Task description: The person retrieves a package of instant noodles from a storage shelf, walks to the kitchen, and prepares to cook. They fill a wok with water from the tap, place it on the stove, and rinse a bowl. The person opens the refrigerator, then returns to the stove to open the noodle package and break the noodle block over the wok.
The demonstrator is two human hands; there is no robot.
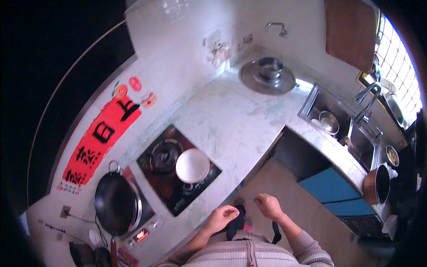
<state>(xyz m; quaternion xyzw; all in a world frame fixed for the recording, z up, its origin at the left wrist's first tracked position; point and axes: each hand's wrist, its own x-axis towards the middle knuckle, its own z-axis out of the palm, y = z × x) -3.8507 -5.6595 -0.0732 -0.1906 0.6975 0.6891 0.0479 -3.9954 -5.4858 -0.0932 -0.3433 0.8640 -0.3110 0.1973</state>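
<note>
In front of my waist my left hand (223, 218) hangs with its fingers curled in, near the counter's front edge. My right hand (268, 205) is raised over the floor, its fingers also curled. I see nothing held in either, and the hands are apart. Nearest to the left is a black glass gas hob (176, 200) set into the marbled counter (230, 130). A white bowl (192, 166) rests over its right part, next to a bare burner (165, 156). To the hob's left sits a black wok (113, 203) with a wooden handle (113, 250).
A small metal pot (270, 67) stands on a round metal lid (247, 80) in the back corner. The steel sink (362, 148) holds a metal bowl (329, 122). A brown pot (375, 185) and a food bowl (392, 156) stand at right. Blue cabinet fronts (330, 185) lie below.
</note>
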